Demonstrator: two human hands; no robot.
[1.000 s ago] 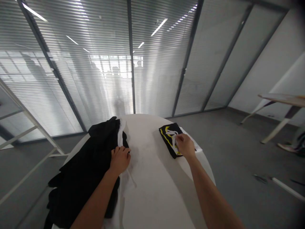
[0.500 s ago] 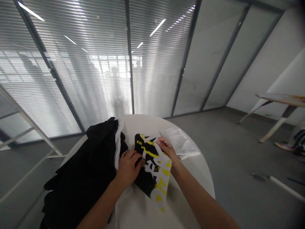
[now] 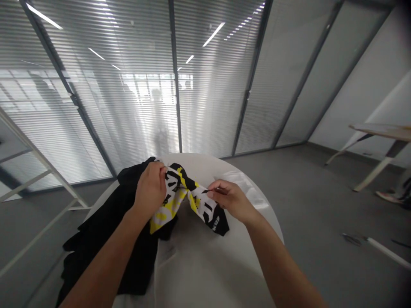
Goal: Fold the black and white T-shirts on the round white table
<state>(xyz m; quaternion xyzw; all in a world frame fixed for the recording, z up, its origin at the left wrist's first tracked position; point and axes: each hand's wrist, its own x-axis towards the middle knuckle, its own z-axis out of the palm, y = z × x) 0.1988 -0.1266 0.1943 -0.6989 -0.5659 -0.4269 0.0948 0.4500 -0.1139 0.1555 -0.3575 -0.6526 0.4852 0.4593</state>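
A black, white and yellow printed cloth (image 3: pixel 204 208) is held up above the round white table (image 3: pixel 205 273), spread between my two hands and sagging in folds. My left hand (image 3: pixel 149 188) is closed on its upper left edge. At the other side, the fingertips of my right hand (image 3: pixel 232 201) pinch the cloth near its upper right edge. Whether it is a single layer or a sewn piece I cannot tell. Dark folded fabric, a heap of black cloth (image 3: pixel 141 269), lies on the left of the table, partly behind my left forearm.
A sheet of clear plastic (image 3: pixel 248 188) lies on the table's right side. To the left stands a white metal frame (image 3: pixel 48 164). A blind-covered glass partition (image 3: pixel 208 107) rises behind. Another table (image 3: pixel 382 131) is at the far right, with a white rod (image 3: pixel 387 252) on the floor.
My left hand has moved up and left, now gripping the cloth's left edge. The cloth has been lifted, turned and spread wider. My right hand has shifted slightly and holds a different spot.
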